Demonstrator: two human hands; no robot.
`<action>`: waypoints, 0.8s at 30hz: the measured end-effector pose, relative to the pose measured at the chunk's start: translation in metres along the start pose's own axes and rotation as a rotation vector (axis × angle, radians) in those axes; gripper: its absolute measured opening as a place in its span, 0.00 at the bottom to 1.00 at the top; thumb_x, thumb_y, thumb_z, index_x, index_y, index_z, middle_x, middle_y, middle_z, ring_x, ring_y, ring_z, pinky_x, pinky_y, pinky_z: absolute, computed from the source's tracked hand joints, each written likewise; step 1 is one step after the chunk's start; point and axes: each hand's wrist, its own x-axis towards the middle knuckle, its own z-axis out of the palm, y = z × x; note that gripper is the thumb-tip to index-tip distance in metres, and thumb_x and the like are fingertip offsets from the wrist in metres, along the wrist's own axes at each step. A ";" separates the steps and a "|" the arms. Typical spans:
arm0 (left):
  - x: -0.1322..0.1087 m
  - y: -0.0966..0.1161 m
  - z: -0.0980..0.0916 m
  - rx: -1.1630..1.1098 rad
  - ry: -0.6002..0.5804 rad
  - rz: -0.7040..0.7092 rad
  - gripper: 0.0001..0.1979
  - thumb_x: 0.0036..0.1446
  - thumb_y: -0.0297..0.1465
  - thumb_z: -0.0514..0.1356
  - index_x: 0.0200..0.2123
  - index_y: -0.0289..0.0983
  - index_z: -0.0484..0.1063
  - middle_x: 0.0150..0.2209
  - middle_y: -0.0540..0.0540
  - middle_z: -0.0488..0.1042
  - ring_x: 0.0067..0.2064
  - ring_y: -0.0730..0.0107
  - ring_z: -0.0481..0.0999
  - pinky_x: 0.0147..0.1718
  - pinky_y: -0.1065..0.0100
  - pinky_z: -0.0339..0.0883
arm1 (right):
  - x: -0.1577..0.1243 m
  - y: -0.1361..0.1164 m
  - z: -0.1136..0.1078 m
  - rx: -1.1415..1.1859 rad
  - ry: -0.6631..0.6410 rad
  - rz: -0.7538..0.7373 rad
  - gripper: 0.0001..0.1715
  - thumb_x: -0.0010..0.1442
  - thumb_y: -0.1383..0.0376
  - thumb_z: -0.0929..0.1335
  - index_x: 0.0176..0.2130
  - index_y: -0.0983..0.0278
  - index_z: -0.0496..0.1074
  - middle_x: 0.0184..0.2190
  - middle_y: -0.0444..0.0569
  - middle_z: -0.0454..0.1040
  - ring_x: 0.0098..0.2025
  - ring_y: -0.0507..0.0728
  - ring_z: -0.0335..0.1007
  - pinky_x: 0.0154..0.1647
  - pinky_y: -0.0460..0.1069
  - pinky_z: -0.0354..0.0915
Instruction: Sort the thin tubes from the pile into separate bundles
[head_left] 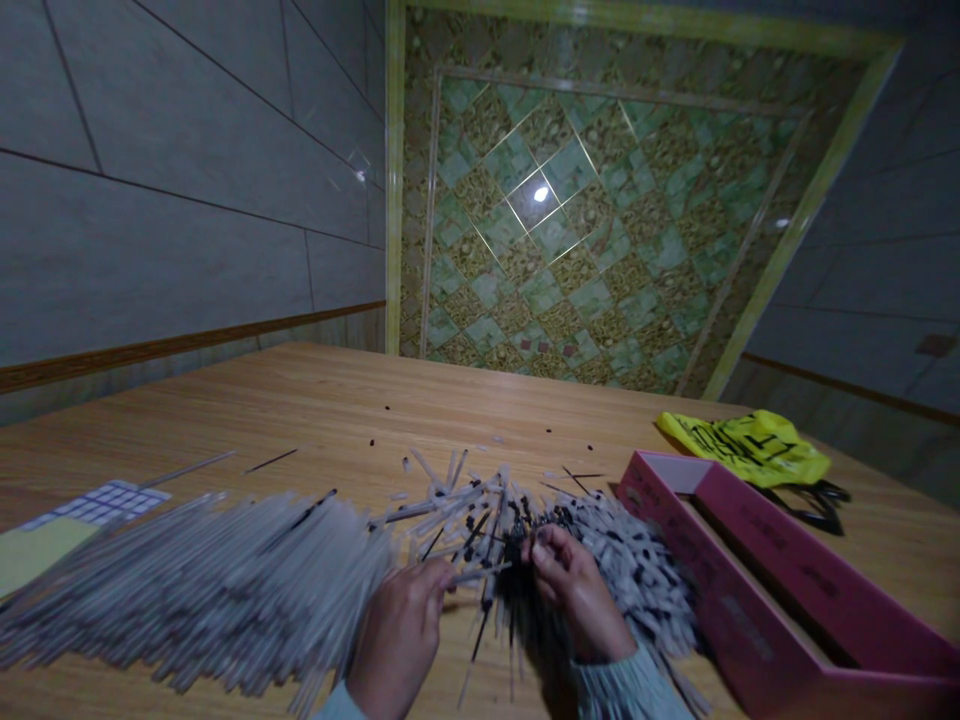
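Observation:
My left hand (pixel 405 620) is closed around a thin translucent tube (pixel 480 573) that points right. The tube's dark far end reaches toward my right hand (pixel 571 585), whose thumb and fingers are pinched together. What sits between those fingertips is too small and blurred to make out. On the left lies a wide pile of long translucent tubes (pixel 225 590). Thin black sticks (pixel 517 590) and short clear pieces (pixel 450 500) are scattered between and beyond my hands. Beside my right hand is a heap of short whitish pieces with black parts (pixel 637 560).
A long pink open box (pixel 757 610) stands at the right, with a yellow bag (pixel 750 447) with black lettering behind it. At the left edge lie a checked cloth or paper (pixel 112 505) and a yellow sheet (pixel 41 555). Small black bits dot the wooden table (pixel 330 390). Tiled walls surround it.

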 end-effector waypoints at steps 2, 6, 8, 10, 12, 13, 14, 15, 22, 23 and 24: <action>0.000 -0.001 0.001 -0.014 -0.009 0.007 0.15 0.60 0.27 0.45 0.29 0.41 0.70 0.30 0.49 0.76 0.33 0.66 0.73 0.32 0.68 0.60 | 0.001 0.001 -0.001 0.016 0.014 0.016 0.16 0.54 0.54 0.68 0.30 0.64 0.62 0.23 0.39 0.62 0.17 0.44 0.42 0.16 0.42 0.39; 0.000 -0.004 0.004 -0.002 0.013 0.015 0.15 0.60 0.27 0.46 0.33 0.42 0.71 0.33 0.48 0.77 0.35 0.66 0.74 0.34 0.67 0.62 | 0.000 0.005 0.007 -0.022 0.016 0.034 0.17 0.54 0.53 0.67 0.30 0.64 0.63 0.18 0.36 0.55 0.18 0.45 0.42 0.17 0.42 0.41; -0.001 -0.004 0.005 0.009 0.031 0.018 0.15 0.59 0.28 0.46 0.35 0.41 0.72 0.33 0.47 0.77 0.36 0.65 0.74 0.35 0.67 0.63 | -0.002 0.004 0.014 -0.080 0.000 -0.007 0.16 0.53 0.55 0.69 0.32 0.65 0.66 0.19 0.37 0.57 0.20 0.46 0.47 0.20 0.42 0.47; -0.001 -0.004 0.004 0.009 0.030 0.026 0.14 0.59 0.27 0.46 0.34 0.41 0.72 0.32 0.47 0.77 0.35 0.65 0.74 0.34 0.67 0.63 | -0.003 0.003 0.021 -0.149 -0.020 -0.070 0.16 0.50 0.57 0.71 0.32 0.67 0.69 0.21 0.39 0.61 0.24 0.48 0.54 0.25 0.44 0.53; -0.001 -0.004 0.004 0.005 0.018 0.027 0.14 0.58 0.26 0.47 0.32 0.41 0.72 0.30 0.47 0.77 0.33 0.65 0.74 0.33 0.67 0.64 | -0.004 0.001 0.024 -0.204 0.009 -0.121 0.14 0.46 0.59 0.73 0.27 0.67 0.69 0.22 0.41 0.65 0.27 0.50 0.58 0.29 0.45 0.56; -0.001 -0.004 0.004 -0.001 0.018 0.021 0.15 0.58 0.27 0.47 0.31 0.41 0.72 0.30 0.47 0.77 0.33 0.65 0.74 0.33 0.67 0.64 | -0.004 0.000 0.023 -0.207 0.071 -0.140 0.14 0.46 0.60 0.73 0.25 0.67 0.69 0.22 0.42 0.66 0.27 0.51 0.59 0.29 0.45 0.57; -0.001 -0.005 0.004 -0.016 0.023 0.010 0.15 0.59 0.27 0.46 0.31 0.41 0.72 0.30 0.47 0.77 0.33 0.64 0.75 0.33 0.66 0.65 | -0.004 -0.002 0.020 -0.175 0.173 -0.156 0.13 0.46 0.60 0.73 0.25 0.66 0.69 0.21 0.42 0.66 0.26 0.50 0.59 0.26 0.45 0.56; -0.001 -0.006 0.005 -0.042 0.033 -0.004 0.15 0.59 0.28 0.46 0.32 0.40 0.73 0.31 0.47 0.77 0.34 0.64 0.75 0.34 0.65 0.66 | -0.004 -0.003 0.015 -0.105 0.302 -0.173 0.13 0.47 0.59 0.72 0.25 0.65 0.68 0.20 0.40 0.65 0.23 0.49 0.57 0.23 0.44 0.55; 0.002 -0.009 0.006 -0.272 0.192 0.010 0.16 0.59 0.29 0.47 0.47 0.39 0.70 0.46 0.42 0.73 0.49 0.64 0.71 0.48 0.62 0.65 | 0.003 0.005 -0.016 0.467 0.686 -0.150 0.16 0.45 0.59 0.72 0.26 0.63 0.63 0.20 0.36 0.62 0.14 0.43 0.45 0.12 0.38 0.42; 0.003 -0.008 0.004 -0.301 0.206 0.011 0.16 0.59 0.29 0.47 0.47 0.39 0.70 0.46 0.42 0.73 0.49 0.64 0.71 0.48 0.62 0.65 | 0.003 0.008 -0.014 0.482 0.657 -0.130 0.16 0.45 0.59 0.72 0.26 0.63 0.63 0.20 0.36 0.61 0.14 0.42 0.45 0.11 0.38 0.42; 0.004 -0.007 0.001 -0.325 0.225 0.007 0.16 0.59 0.29 0.48 0.47 0.39 0.71 0.46 0.42 0.73 0.49 0.64 0.70 0.48 0.62 0.65 | 0.003 0.010 -0.011 0.488 0.631 -0.117 0.15 0.46 0.59 0.72 0.26 0.63 0.63 0.20 0.36 0.61 0.14 0.42 0.45 0.11 0.38 0.43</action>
